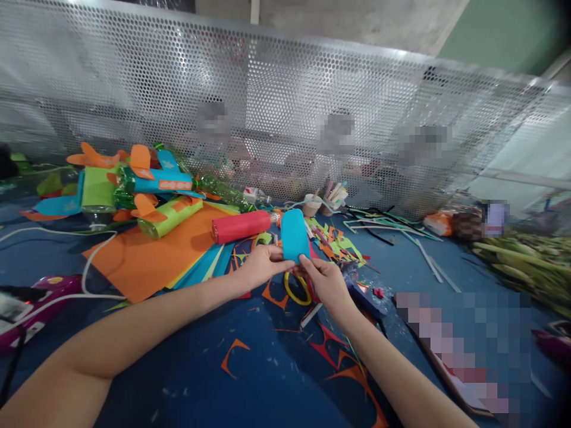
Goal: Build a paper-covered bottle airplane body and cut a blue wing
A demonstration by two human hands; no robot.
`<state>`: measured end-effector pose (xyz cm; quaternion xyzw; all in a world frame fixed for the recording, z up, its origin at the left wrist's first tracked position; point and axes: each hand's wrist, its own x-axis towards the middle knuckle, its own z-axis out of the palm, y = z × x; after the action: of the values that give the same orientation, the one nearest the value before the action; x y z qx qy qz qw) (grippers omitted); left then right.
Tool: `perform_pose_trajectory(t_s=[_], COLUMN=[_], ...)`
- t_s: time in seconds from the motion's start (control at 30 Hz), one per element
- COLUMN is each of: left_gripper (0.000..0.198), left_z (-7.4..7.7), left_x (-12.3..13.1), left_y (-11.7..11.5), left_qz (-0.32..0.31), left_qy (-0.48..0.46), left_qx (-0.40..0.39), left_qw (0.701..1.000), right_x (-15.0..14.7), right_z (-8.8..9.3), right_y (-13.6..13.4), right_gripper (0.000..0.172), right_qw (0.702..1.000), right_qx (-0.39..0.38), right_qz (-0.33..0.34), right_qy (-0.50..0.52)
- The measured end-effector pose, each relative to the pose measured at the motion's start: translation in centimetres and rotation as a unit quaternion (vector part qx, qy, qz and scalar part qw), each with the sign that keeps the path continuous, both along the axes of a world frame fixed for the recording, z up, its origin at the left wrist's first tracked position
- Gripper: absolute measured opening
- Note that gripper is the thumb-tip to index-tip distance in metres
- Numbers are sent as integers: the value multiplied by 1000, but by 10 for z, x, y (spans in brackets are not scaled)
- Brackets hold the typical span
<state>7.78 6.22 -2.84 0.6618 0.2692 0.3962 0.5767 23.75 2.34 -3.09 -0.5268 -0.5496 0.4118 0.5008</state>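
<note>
Both hands pinch the lower end of a blue rounded paper cutout (295, 233), which stands up above the table. My left hand (264, 266) grips its lower left edge with thumb and fingers. At the lower right edge, my right hand (328, 282) has its thumb on the front of the paper. Just behind lies a bottle wrapped in red paper (241, 226), on its side. The yellow handle (298, 289) of what looks like scissors shows below the hands. Paper-covered bottles with orange and blue fins (163, 181) lie at the left.
Orange paper sheets (134, 255) are stacked left of centre. Paper scraps (234, 356) litter the table. Cups of markers (332, 199) stand by the perforated metal screen (276, 113). A purple device (49, 303) with a white cord is at left, plant stalks (526, 261) at right.
</note>
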Motion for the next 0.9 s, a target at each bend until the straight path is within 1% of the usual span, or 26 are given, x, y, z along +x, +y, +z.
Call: perform_pose_trajectory(t_s=[0.1, 0.23, 0.33, 0.47, 0.57, 0.67, 0.77, 0.83, 0.9], left_gripper=[31, 36, 37, 36, 35, 32, 31, 32, 33], left_z=[-1, -2, -2, 0, 2, 4, 2, -2, -6], left_x=[1, 2, 2, 1, 0, -2, -4, -6, -8], left_y=[1, -1, -1, 0, 1, 2, 8, 15, 20], left_qz=[-20, -9, -14, -53, -79, -82, -47, -22, -3], left_qy=[-13, -44, -57, -49, -37, -39, -65, -81, -92], left_qx=[-25, -92, -116, -130, -116, -108, -131, -139, -140], left_qw=[999, 995, 992, 989, 989, 990, 988, 987, 986], right_x=[0, 1, 2, 5, 9, 13, 15, 14, 12], right_z=[-1, -2, -2, -3, -4, -4, -2, 0, 3], right_y=[1, 3, 5, 6, 8, 9, 8, 7, 4], right_gripper=[36, 35, 34, 33, 32, 33, 36, 37, 37], right_qw=[1000, 999, 999, 998, 999, 1000, 992, 975, 954], right_qx=[0, -9, -15, -17, -11, 9, 41, 75, 109], right_qz=[2, 25, 36, 27, 10, -3, 9, -8, -41], right_qy=[-3, 24, 38, 47, 36, -15, -118, -208, -276])
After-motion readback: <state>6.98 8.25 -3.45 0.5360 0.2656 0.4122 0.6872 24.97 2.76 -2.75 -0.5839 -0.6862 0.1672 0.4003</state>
